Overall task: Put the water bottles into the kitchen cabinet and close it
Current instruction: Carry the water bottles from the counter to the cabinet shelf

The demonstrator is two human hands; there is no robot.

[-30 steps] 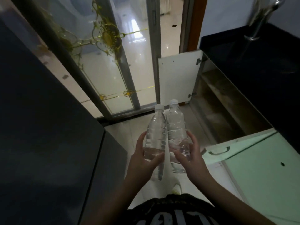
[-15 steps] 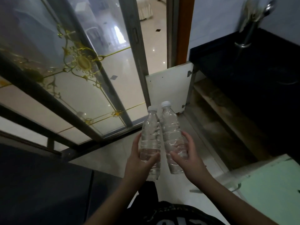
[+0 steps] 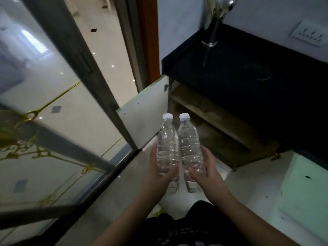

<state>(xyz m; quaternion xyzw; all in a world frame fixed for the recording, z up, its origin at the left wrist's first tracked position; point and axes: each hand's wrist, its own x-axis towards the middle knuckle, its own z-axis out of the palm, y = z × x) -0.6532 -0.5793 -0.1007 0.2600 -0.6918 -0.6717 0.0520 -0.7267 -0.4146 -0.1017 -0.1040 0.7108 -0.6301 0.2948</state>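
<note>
Presently, head view, sole entry.

Item: left bottle (image 3: 167, 150) and right bottle (image 3: 190, 148). Clear thin plastic, white screw caps, ribbed walls, no labels seen. Both look filled with water, so judged moderately heavy for their size; walls likely flex under a squeeze, smooth and possibly slick. Not fragile. Best hold judged at the ribbed lower body, where they are held.

Hands: left hand (image 3: 158, 172) curls around the lower half of the left bottle, thumb across its front. Right hand (image 3: 206, 170) wraps the lower half of the right bottle likewise, fingers behind. Each hand is closed round one bottle; neither is free.

Position: bottles upright, tilted slightly away, side by side and near touching at mid-body, caps apart. Both are held in the air above the floor, in front of the open cabinet (image 3: 213, 125), not yet inside.

Cabinet: under a dark counter (image 3: 248, 77); wooden shelf (image 3: 209, 109) visible inside. Far door (image 3: 147, 107) swung out, near door (image 3: 305, 183) open at right. Both remain to close.
</note>
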